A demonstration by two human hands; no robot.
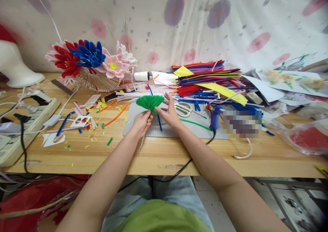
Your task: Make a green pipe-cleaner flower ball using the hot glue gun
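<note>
A green fan-shaped bundle of chenille stems (148,103) is held above the grey cutting mat (167,131). My left hand (142,123) pinches its narrow lower end, and thin wire ends hang below the fingers. My right hand (169,111) is at the fan's right side, fingers spread, with a fingertip touching its lower right edge. Behind the fan, a blue chenille stem (160,122) lies across the mat. Scissors with white handles (185,109) lie just right of my right hand, near a green chenille stem (196,123).
A blue glue gun (214,117) stands at the mat's right, its black cord running over the table edge. Bundled chenille stems (207,76) are piled behind. Chenille flowers (89,56) stand back left, near a power strip (38,122). Colored scraps (110,141) litter the left side.
</note>
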